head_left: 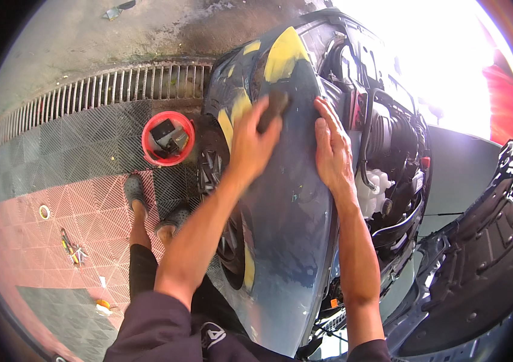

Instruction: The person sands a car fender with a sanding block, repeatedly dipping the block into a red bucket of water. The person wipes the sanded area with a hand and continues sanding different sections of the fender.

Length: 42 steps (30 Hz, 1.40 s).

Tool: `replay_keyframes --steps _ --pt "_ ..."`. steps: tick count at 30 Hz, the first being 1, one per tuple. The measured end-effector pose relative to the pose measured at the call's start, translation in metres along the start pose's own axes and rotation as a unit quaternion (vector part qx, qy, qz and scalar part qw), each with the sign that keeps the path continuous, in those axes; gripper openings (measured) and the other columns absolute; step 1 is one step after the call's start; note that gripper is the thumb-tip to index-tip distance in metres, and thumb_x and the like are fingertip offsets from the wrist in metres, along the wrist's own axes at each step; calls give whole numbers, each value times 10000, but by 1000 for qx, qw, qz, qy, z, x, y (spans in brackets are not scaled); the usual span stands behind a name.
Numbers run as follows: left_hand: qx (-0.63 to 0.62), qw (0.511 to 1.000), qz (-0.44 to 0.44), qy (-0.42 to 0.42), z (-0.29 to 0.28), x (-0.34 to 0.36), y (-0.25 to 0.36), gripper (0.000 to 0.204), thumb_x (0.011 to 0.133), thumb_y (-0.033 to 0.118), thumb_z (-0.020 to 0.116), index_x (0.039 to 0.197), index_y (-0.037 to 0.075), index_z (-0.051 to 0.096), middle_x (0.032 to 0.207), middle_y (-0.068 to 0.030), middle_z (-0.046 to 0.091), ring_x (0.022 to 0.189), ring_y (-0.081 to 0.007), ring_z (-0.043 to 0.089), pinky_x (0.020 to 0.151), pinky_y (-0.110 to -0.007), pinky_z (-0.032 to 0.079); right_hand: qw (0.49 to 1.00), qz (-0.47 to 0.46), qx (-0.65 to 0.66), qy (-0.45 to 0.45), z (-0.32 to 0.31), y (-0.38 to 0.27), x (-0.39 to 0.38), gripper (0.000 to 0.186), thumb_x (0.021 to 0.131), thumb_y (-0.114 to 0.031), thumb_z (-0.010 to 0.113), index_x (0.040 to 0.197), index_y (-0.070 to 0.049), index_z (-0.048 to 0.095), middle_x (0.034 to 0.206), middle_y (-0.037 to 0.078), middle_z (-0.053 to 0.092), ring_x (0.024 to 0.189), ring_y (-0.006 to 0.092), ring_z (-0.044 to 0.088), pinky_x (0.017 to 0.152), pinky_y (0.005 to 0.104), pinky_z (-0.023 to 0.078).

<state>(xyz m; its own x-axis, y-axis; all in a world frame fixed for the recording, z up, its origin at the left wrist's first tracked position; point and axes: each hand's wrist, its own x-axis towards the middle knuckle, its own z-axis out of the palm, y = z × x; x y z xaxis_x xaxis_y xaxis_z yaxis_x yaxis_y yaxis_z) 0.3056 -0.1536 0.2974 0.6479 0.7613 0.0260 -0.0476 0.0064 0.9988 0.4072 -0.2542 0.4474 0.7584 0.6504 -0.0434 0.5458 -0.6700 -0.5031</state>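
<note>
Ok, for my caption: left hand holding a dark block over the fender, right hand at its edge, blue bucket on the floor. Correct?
Not quite: the head view shows the bucket is red. The rest stands: left hand holding the dark block, right hand at the edge of the fender.

Fender [286, 187] is a dull, blotchy blue-grey with bright yellow patches [285, 55]. Block [275, 110] looks dark brownish grey. Bucket [167, 161] is pinkish red. Floor tiles [88, 208] are part grey, part pinkish red, with a ribbed diagonal line pattern lol. Tank [372, 196] is milky white, shoes [135, 192] grey, sleeve [157, 326] near-black.
</note>
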Motion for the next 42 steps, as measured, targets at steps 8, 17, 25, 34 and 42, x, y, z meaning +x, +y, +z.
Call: replay_keyframes --steps 8,17,25,34,42 --pt "52 998 19 44 3 101 -14 611 1038 352 753 1483 -53 647 1416 -257 735 1369 -367 685 1179 -416 499 999 -30 21 -1 8 -10 10 481 1189 -259 482 1579 -3 600 1675 225 555 1621 371 451 1330 444 340" --pt "8 1000 -11 -3 6 24 -2 633 1022 361 780 1508 -21 640 1488 -257 690 1386 -399 646 1203 -456 482 1000 -20 13 -8 -1 0 2 483 1193 -258 474 1588 -9 594 1685 223 545 1628 376 440 1334 437 327" --pt "7 998 -3 -59 -12 -59 25 623 1036 331 781 1539 1 620 1552 -214 647 1494 -351 579 1253 -452 429 1000 -2 -2 -9 -6 5 -2 484 1193 -270 477 1585 -14 598 1678 220 554 1627 367 444 1330 431 332" --pt "8 1000 -3 -1 6 60 -5 618 1040 336 768 1522 -24 627 1518 -274 668 1417 -392 637 1226 -457 461 1000 -29 9 -6 4 -1 6 478 1195 -266 476 1581 -14 604 1673 217 561 1620 371 452 1331 434 331" --pt "22 1000 20 5 10 53 5 616 1034 338 780 1524 -7 638 1486 -240 684 1419 -399 622 1222 -468 460 999 -23 24 -6 0 -3 6 493 1198 -296 474 1579 -11 603 1672 218 562 1609 379 467 1322 440 340"
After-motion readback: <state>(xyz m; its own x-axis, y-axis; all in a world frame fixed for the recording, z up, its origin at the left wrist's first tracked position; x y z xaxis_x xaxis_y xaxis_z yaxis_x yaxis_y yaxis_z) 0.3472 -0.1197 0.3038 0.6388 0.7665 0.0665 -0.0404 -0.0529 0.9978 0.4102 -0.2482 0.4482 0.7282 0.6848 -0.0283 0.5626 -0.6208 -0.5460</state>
